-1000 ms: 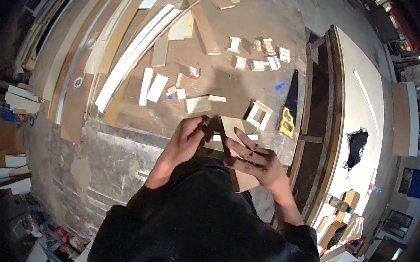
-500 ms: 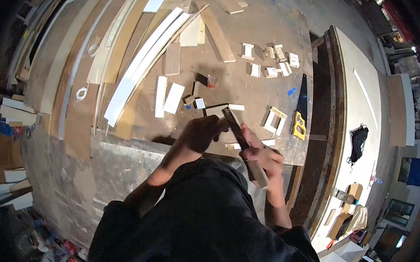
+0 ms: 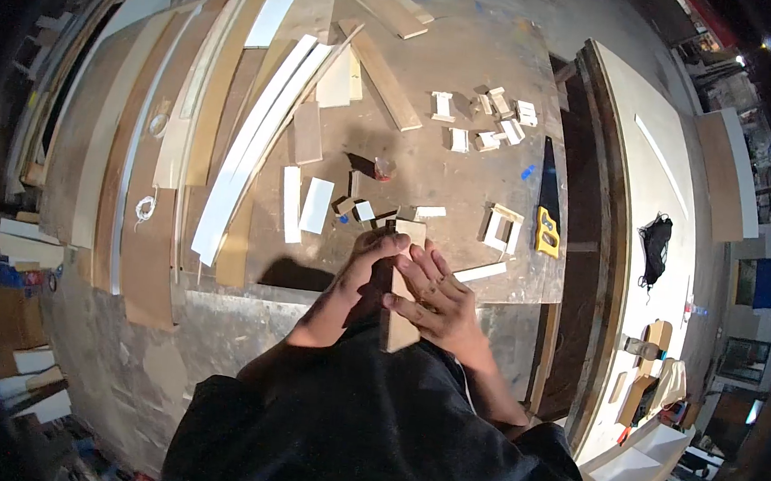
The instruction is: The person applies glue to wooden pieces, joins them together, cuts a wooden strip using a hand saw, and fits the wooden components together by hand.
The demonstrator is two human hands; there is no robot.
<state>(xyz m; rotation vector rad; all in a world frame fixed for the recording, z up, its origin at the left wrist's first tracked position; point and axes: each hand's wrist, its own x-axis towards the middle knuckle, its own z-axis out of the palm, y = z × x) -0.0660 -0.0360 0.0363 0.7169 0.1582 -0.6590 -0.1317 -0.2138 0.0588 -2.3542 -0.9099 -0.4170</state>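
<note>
A light wooden board [image 3: 401,318] is held upright near my torso, its far end pointing at the workbench. My left hand [image 3: 373,259] grips the far end from the left, fingers curled and thumb near the top. Across the board's right side lie the fingers of my right hand [image 3: 438,300], closed around it. Just past the board, small wood pieces [image 3: 429,211] rest on the bench, and a white strip [image 3: 480,272] lies to the right of my right hand. Whatever is under my left fingers is hidden.
A yellow-handled saw [image 3: 547,231] lies at the bench's right edge, with a small wooden frame [image 3: 502,228] beside it. Several small wood assemblies [image 3: 486,140] sit farther back. Long boards and strips [image 3: 258,151] cover the left side. A second table [image 3: 659,170] holds black cloth [image 3: 656,250].
The board has turned to point more straight ahead and moved slightly left. Both hands have come closer together around it. The view has shifted a little.
</note>
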